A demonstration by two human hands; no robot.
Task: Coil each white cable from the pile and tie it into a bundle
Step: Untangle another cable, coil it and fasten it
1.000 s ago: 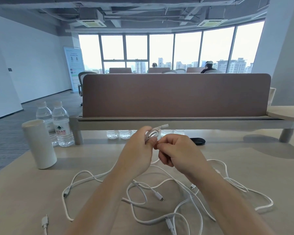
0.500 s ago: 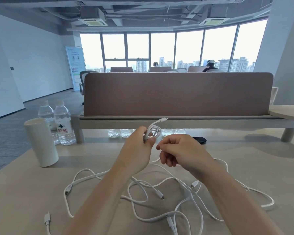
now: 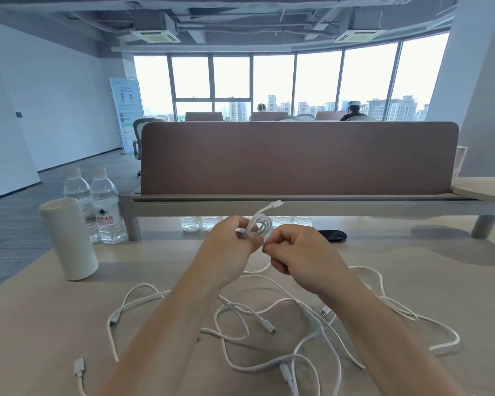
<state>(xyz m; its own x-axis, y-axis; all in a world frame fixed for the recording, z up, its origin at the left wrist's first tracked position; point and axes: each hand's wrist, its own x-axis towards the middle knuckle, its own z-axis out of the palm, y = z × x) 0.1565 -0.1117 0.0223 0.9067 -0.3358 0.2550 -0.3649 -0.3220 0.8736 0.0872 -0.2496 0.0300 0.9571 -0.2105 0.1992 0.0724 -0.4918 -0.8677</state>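
Observation:
My left hand (image 3: 229, 252) holds a small coil of white cable (image 3: 259, 225) above the table, thumb and fingers curled round its loops. One plug end (image 3: 276, 204) of that coil sticks up to the right. Beside it, my right hand (image 3: 297, 254) pinches the same cable just below the coil; its other fingers are curled. The cable's loose length drops from my hands into the tangled pile of white cables (image 3: 283, 332) lying on the table under my forearms.
A white cylinder (image 3: 69, 238) stands at the left, with two water bottles (image 3: 105, 207) behind it. A brown desk divider (image 3: 297, 158) on a raised shelf crosses the back. A black flat object (image 3: 333, 235) lies beyond my right hand. A loose plug (image 3: 79, 367) lies front left.
The coil in my left hand has grown by more loops and the plug end has risen. My right hand has shifted slightly right and keeps pinching the cable close to the coil.

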